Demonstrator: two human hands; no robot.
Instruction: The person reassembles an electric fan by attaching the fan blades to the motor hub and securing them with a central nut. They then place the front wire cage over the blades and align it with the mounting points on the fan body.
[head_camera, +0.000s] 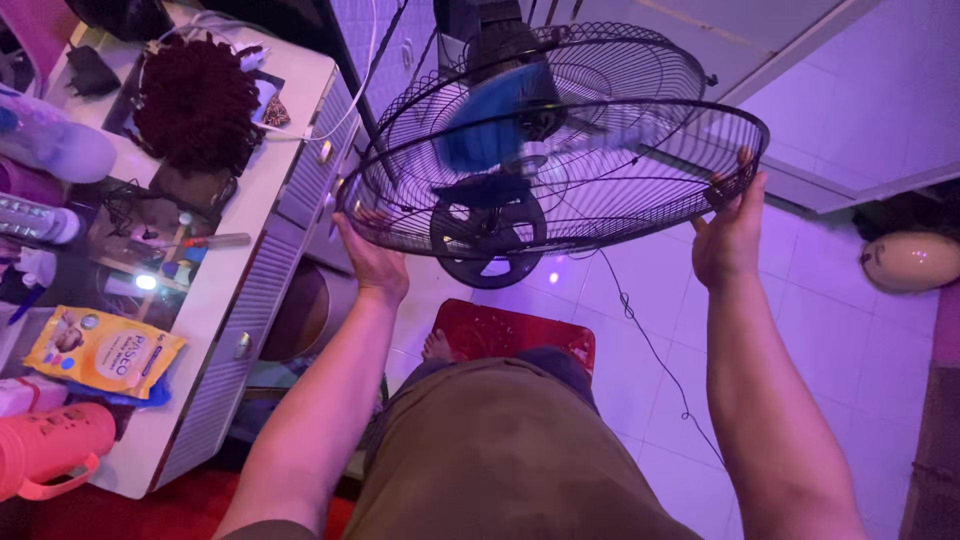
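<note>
Head view
Floor: pale square tiles (850, 330) under violet light, filling the right and centre of the frame; a thin black cord (645, 340) trails across them from the fan.
Room: a white door (800, 60) and its frame run across the upper right.
Table: a white table (240, 280) with ribbed drawer fronts takes up the left side, its top crowded.
Fan: one black fan (500, 130) at upper centre, blue blades (490, 115) blurred inside the cage, round base (490, 245) below it.
Grille: one round wire grille (600, 180), held level in front of the fan at upper centre, spanning from hand to hand.
Left hand: the left hand (370, 260) is curled around the grille's rim at its left edge, fingers closed on the wire.
Right hand: the right hand (730, 235) clasps the rim at its right edge, thumb over the wire.
Stool: one red stool (510, 330) at centre, a bare foot (437, 348) on its near corner.
Counts on the table: one dark curly wig (197, 100), one yellow packet (105, 350), one pink flask (50, 445) at lower left, one screwdriver (215, 240).
Elsewhere: one pale egg-shaped object (910, 260) at the right edge.
</note>
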